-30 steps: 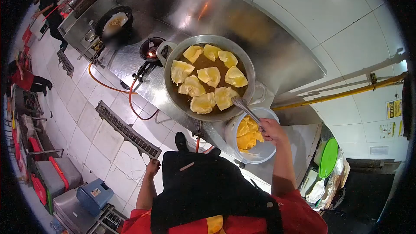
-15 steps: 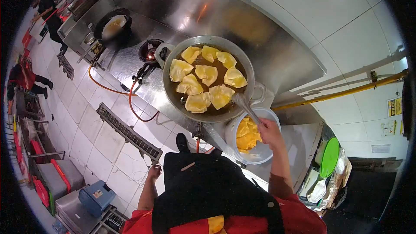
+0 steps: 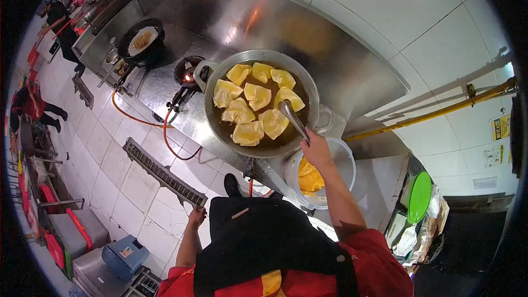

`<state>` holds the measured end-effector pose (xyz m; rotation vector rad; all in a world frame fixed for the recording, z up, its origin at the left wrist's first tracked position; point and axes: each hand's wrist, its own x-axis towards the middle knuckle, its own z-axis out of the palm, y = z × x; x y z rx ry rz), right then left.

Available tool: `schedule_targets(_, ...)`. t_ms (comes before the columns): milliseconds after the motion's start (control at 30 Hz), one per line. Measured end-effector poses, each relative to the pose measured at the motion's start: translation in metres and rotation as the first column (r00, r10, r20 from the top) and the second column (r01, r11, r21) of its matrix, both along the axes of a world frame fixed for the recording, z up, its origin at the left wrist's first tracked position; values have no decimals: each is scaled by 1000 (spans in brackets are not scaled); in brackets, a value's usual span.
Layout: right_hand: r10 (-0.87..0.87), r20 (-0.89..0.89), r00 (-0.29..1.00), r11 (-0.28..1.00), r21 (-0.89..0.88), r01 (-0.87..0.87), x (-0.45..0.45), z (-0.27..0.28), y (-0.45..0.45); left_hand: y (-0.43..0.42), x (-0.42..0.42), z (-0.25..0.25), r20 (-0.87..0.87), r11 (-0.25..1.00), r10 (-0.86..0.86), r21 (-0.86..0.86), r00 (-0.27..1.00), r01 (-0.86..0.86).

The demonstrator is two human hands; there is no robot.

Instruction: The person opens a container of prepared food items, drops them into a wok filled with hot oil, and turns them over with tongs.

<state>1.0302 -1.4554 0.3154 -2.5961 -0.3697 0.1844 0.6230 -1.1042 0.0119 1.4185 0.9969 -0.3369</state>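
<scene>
My right hand [image 3: 316, 147] is closed around the handle of metal tongs [image 3: 292, 118]. Their far end touches a pale yellow folded dough piece [image 3: 290, 99] at the right side of a wide, two-handled metal pan [image 3: 314, 91]. Several more such dough pieces [image 3: 257, 96] float in the brown oil. Just below the pan and partly behind my right forearm stands a translucent bucket [image 3: 344, 157] with orange-yellow sheets [image 3: 309, 177] inside. Down by my side hangs my left hand [image 3: 197, 216], its fingers curled, with nothing visible in them.
A lit burner [image 3: 188, 71] and a dark wok [image 3: 144, 41] occupy the steel counter [image 3: 187, 36] leftward. Orange gas hoses [image 3: 165, 132] run below it. A floor grate [image 3: 165, 173] lies left of my feet. A green lid [image 3: 419, 198] is at right. Two people are far left.
My right hand has moved up and left with the tongs, from the pan's lower right rim to a dough piece farther in. My left hand stays low.
</scene>
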Motion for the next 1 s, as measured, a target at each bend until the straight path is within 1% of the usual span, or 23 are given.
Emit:
schedule_targets(100,-31,-73,997,997,66,36,-2,15,-7,0,-4,6,-39,996,-81,26,996,82)
schedule_targets(167,-118,163,980,986,135,96,-11,15,-26,-3,-16,-4,-92,1000,-25,12,995,26)
schedule_targets(200,-118,166,979,986,136,96,-12,6,-40,-5,-32,-27,24,996,-24,82,999,22)
schedule_targets(233,-147,93,985,982,135,134,-11,-12,-56,-2,-42,-38,25,996,-25,82,999,23)
schedule_targets(267,-175,19,984,976,131,172,-11,-23,-64,1,-49,-45,-41,998,-68,17,997,68)
schedule_targets(300,-177,18,984,976,132,174,-11,-22,-61,4,-53,-48,-105,993,-115,-50,988,111)
schedule_targets(333,-267,-162,950,926,230,299,-11,-22,-56,-5,-40,-11,-178,984,-172,23,969,179)
schedule_targets(367,-325,-344,881,851,300,431,-10,-20,-52,-3,-43,-16,-179,983,-174,25,968,182)
schedule_targets(433,-324,-406,854,815,339,470,-2,-26,-45,3,-46,-21,-184,985,-153,-107,971,135)
schedule_targets(467,-316,-465,827,777,373,507,3,-27,-41,0,-45,-24,-146,993,-112,-64,983,103)
schedule_targets(500,-316,-463,828,775,377,507,8,-28,-38,2,-43,-26,-143,993,-113,-61,983,105)
schedule_targets(567,-292,-521,802,771,367,520,14,-21,-29,8,-26,-4,-194,993,-118,0,974,121)
schedule_targets(600,-291,-521,802,772,367,519,16,-22,-29,9,-18,3,-134,990,-134,34,982,140)
schedule_targets(633,-277,-511,814,768,392,507,18,-24,-28,15,-22,-10,1,988,-154,16,988,154)
schedule_targets(700,-256,-499,828,763,421,490,19,-25,-28,15,3,24,-129,981,-169,70,977,179)
schedule_targets(733,-262,-485,834,769,418,484,20,-23,-32,14,12,39,-127,982,-164,73,978,174)
schedule_targets(800,-265,-470,842,777,413,475,18,-21,-43,11,22,55,-72,966,-173,182,982,183)
schedule_targets(833,-273,-353,895,823,397,407,14,-16,-45,10,21,51,-72,967,-169,180,983,179)
schedule_targets(867,-269,-230,935,865,370,340,11,-11,-46,7,20,47,-49,983,-110,144,993,117)
schedule_targets(900,-265,-231,936,867,368,336,7,-5,-48,5,19,43,-30,993,-50,106,998,53)
schedule_targets(933,-221,-60,973,953,197,228,-1,21,-41,3,15,38,-32,993,-45,107,998,48)
schedule_targets(967,-137,101,985,990,2,138,-7,36,-33,3,11,32,-65,993,-73,83,995,78)
schedule_targets(1000,-133,99,986,991,6,133,-10,36,-28,2,5,22,-97,992,-102,60,990,108)
